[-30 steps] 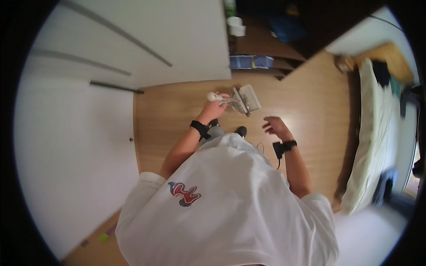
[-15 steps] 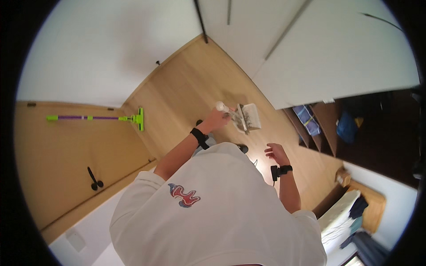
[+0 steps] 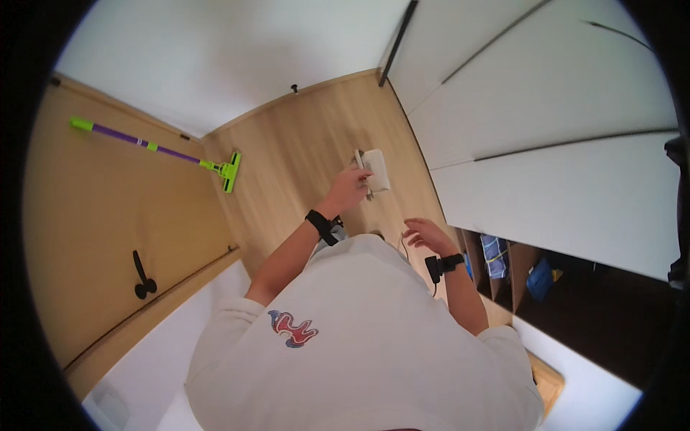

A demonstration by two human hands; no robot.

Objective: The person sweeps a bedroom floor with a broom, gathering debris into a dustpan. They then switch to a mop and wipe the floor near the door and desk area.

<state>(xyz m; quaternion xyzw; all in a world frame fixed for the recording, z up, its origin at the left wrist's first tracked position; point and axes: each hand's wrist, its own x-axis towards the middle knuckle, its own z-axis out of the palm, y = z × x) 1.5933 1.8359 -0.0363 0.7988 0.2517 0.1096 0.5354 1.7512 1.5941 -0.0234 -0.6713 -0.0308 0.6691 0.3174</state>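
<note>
My left hand (image 3: 350, 188) reaches forward, its fingers curled around part of a white dustpan-like tray (image 3: 377, 169) with a grey bar along its left edge. The grip itself is partly hidden by the hand. Beneath the fingers, small grey bits hang or stick out from the tray's near side; I cannot make out what they are. To the right and nearer to me, my right hand (image 3: 428, 235) is held in the air, fingers loosely apart and nothing in them. A black band with a small box sits on the right wrist, and another black band on the left.
A green and purple squeegee-headed mop (image 3: 228, 172) leans by the wooden door (image 3: 93, 237) at left. White wardrobe panels (image 3: 503, 93) rise at right, above open dark shelves (image 3: 509, 276) with bagged items. Wood flooring (image 3: 302, 129) lies ahead, bounded by a white wall.
The whole scene has turned clockwise in view. My right hand has come closer to my left. The white rounded end seen above my left hand no longer shows.
</note>
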